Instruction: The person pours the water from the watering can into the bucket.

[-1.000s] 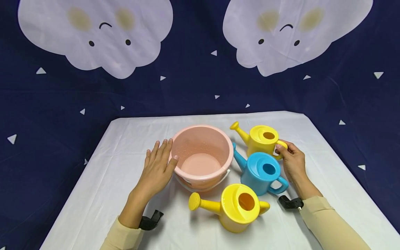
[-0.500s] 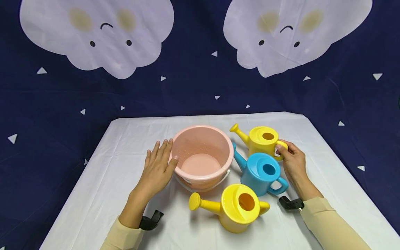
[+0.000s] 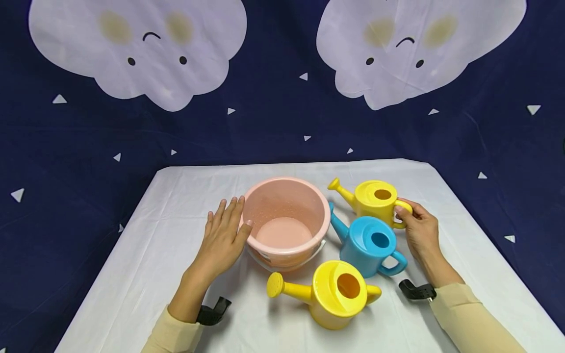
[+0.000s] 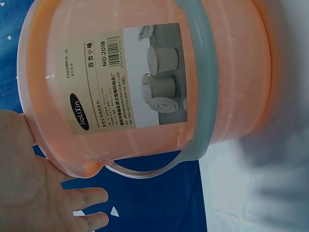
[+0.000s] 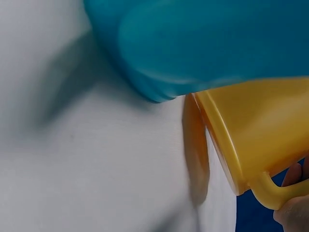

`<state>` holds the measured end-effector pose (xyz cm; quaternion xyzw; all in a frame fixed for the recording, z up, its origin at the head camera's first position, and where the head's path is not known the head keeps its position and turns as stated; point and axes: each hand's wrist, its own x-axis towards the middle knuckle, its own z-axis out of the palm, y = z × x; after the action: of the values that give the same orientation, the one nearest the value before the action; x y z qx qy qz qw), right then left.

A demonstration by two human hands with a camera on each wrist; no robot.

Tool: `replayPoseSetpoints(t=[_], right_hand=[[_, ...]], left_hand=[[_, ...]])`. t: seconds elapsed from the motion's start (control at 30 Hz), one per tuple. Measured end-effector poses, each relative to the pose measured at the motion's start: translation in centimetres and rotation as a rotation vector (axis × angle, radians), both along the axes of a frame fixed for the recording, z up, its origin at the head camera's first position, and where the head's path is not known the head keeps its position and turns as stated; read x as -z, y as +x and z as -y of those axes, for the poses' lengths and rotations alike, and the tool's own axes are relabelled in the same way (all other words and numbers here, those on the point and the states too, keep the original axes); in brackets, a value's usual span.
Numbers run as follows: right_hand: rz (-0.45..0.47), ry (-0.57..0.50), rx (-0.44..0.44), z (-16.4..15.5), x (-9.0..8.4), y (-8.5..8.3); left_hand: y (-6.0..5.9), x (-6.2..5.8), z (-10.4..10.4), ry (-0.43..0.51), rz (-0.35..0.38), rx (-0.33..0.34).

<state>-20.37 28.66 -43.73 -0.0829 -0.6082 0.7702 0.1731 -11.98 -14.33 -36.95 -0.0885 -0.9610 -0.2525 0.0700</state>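
My left hand lies with straight fingers along the left side of a pink plastic bucket, at its rim. In the left wrist view, a printed label and a pale bail handle show on the bucket's side. With thumb and fingers, my right hand grips the handle of the far yellow watering can, whose spout points left. A blue watering can stands just in front of it. In the right wrist view, the yellow can's base is close to the white cloth; whether it touches, I cannot tell.
A second yellow watering can stands nearest me, spout toward the left. White cloth covers the table. Behind it hangs a dark blue backdrop printed with clouds and small triangles.
My right hand has shifted slightly right and toward me, and the far yellow watering can has moved with it. The left hand, bucket, blue can and near yellow can stay in place.
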Motion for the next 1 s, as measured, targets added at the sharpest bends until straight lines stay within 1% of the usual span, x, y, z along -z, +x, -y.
replayPoseSetpoints(t=[0.57, 0.7, 0.93, 1.0], right_hand=[[-0.020, -0.055, 0.018, -1.0, -2.1, 0.5], [-0.022, -0.054, 0.029, -1.2, -2.5, 0.5], [0.002, -0.018, 0.052, -1.3, -3.4, 0.5], [-0.021, -0.039, 0.047, -1.3, -3.8, 0.6]], left_hand=[[-0.1, 0.0, 0.0, 0.001, 0.012, -0.007], [-0.1, 0.0, 0.0, -0.001, 0.008, -0.007], [-0.1, 0.0, 0.0, 0.000, 0.007, -0.004], [0.0, 0.0, 0.0, 0.002, 0.009, -0.003]])
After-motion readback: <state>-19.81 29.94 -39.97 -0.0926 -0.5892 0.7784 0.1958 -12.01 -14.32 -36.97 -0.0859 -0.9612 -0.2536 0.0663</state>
